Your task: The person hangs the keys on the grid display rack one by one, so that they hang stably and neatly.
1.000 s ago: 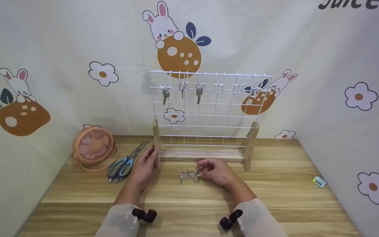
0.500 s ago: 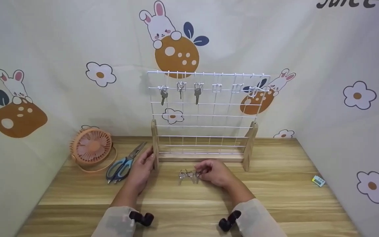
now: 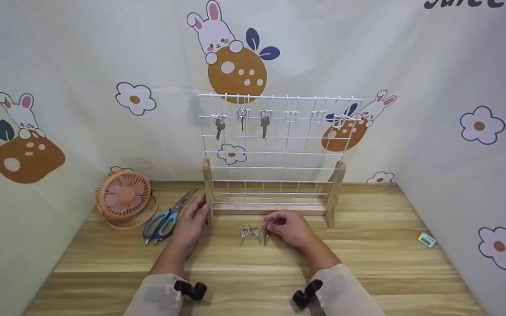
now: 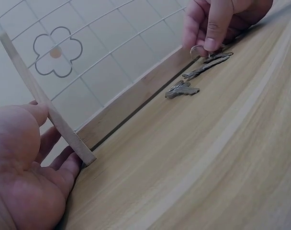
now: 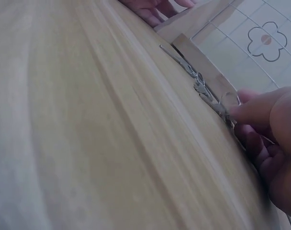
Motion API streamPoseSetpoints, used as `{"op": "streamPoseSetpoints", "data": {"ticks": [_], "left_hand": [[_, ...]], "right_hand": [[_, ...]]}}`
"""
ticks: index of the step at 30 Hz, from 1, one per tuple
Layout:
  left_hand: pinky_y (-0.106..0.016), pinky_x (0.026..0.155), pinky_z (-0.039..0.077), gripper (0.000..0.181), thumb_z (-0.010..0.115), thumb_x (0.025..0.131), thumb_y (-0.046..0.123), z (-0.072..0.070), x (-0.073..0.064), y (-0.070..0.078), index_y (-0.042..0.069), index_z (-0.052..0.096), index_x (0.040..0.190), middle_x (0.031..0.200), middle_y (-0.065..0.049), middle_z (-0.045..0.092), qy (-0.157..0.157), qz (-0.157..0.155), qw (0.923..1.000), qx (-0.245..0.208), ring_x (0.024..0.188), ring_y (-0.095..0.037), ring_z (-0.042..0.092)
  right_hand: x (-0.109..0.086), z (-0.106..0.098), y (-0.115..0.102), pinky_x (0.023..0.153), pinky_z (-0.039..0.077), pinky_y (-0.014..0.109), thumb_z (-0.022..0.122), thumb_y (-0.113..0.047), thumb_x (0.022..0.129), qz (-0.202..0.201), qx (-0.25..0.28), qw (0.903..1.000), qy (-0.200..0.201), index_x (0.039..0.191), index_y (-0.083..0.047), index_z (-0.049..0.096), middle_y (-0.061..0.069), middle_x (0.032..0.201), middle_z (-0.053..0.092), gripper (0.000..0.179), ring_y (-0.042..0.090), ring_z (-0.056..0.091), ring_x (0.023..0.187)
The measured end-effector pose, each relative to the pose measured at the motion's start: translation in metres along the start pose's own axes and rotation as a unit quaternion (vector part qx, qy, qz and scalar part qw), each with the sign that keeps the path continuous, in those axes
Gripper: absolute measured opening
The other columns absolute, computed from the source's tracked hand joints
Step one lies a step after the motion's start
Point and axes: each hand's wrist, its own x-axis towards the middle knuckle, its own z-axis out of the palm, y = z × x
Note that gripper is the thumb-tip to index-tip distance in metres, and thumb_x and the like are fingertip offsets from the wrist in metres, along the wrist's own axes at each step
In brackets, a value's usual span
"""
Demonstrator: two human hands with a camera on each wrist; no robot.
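My left hand (image 3: 191, 226) grips the left wooden upright (image 4: 45, 98) of a white wire grid rack (image 3: 275, 167), thumb on the near side and fingers curled behind. In front of the rack's base, my right hand (image 3: 291, 228) pinches the ring (image 4: 197, 51) of a silver key (image 3: 265, 238) between thumb and fingers; the key hangs close over the table. Just left of it, two more ringed keys (image 4: 181, 90) lie side by side. Higher up, three keys (image 3: 265, 126) hang from hooks on the left half of the grid.
Bare white hooks (image 3: 317, 116) are on the grid's right half. An orange fan (image 3: 125, 194) and blue-handled scissors (image 3: 161, 224) stand and lie left of my left hand. A small light-blue item (image 3: 427, 240) lies at the table's right edge. Patterned cloth (image 3: 323, 52) encloses the table.
The rightmost key has been drawn slightly away from the other two and now points down under my right fingers. My left hand stays on the upright.
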Motion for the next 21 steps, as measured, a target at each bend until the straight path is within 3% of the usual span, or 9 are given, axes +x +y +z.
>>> {"op": "streamPoseSetpoints", "data": {"ticks": [3, 8, 13, 16, 21], "left_hand": [[-0.050, 0.131, 0.035, 0.059, 0.052, 0.114, 0.038, 0.000, -0.001, 0.000, 0.024, 0.035, 0.169, 0.176, -0.010, 0.034, -0.003, 0.010, 0.9999, -0.009, 0.161, -0.033, 0.036], [-0.049, 0.131, 0.035, 0.056, 0.051, 0.115, 0.033, 0.002, -0.002, 0.001, 0.022, 0.037, 0.168, 0.174, -0.010, 0.038, -0.005, 0.026, 0.9993, -0.026, 0.160, -0.032, 0.038], [-0.050, 0.131, 0.035, 0.055, 0.050, 0.115, 0.034, 0.003, -0.001, 0.002, 0.024, 0.038, 0.167, 0.174, -0.008, 0.037, -0.002, 0.023, 0.9995, -0.024, 0.160, -0.031, 0.038], [-0.050, 0.131, 0.036, 0.055, 0.051, 0.115, 0.036, 0.003, -0.002, 0.001, 0.026, 0.039, 0.167, 0.174, -0.008, 0.038, 0.003, 0.022, 0.9997, -0.014, 0.160, -0.031, 0.039], [-0.051, 0.130, 0.037, 0.056, 0.052, 0.114, 0.040, 0.001, -0.003, 0.000, 0.029, 0.039, 0.167, 0.174, -0.006, 0.039, 0.008, 0.014, 0.9998, 0.008, 0.160, -0.031, 0.039]], "right_hand": [[0.001, -0.003, -0.002, 0.081, 0.061, 0.023, 0.079, -0.009, 0.096, 0.017, 0.071, 0.9971, 0.020, 0.114, -0.003, 0.081, 0.008, 0.104, 0.083, 0.019, 0.010, 0.073, 0.089], [0.003, -0.012, -0.016, 0.086, 0.067, 0.035, 0.081, -0.009, 0.094, 0.049, 0.184, 0.9802, 0.055, 0.122, 0.005, 0.076, 0.010, 0.105, 0.082, 0.031, 0.014, 0.077, 0.090], [-0.001, -0.028, -0.047, 0.081, 0.067, 0.030, 0.080, -0.008, 0.095, 0.040, 0.232, 0.9641, 0.123, 0.117, 0.004, 0.078, 0.004, 0.101, 0.081, 0.025, 0.011, 0.075, 0.087], [-0.008, -0.035, -0.068, 0.076, 0.065, 0.026, 0.077, -0.002, 0.097, 0.019, 0.280, 0.9460, 0.162, 0.114, 0.005, 0.078, 0.002, 0.097, 0.079, 0.019, 0.011, 0.073, 0.083], [-0.016, -0.049, -0.103, 0.076, 0.064, 0.024, 0.070, 0.007, 0.098, -0.019, 0.375, 0.9041, 0.203, 0.110, 0.004, 0.079, 0.002, 0.093, 0.078, 0.015, 0.012, 0.072, 0.081]]}}
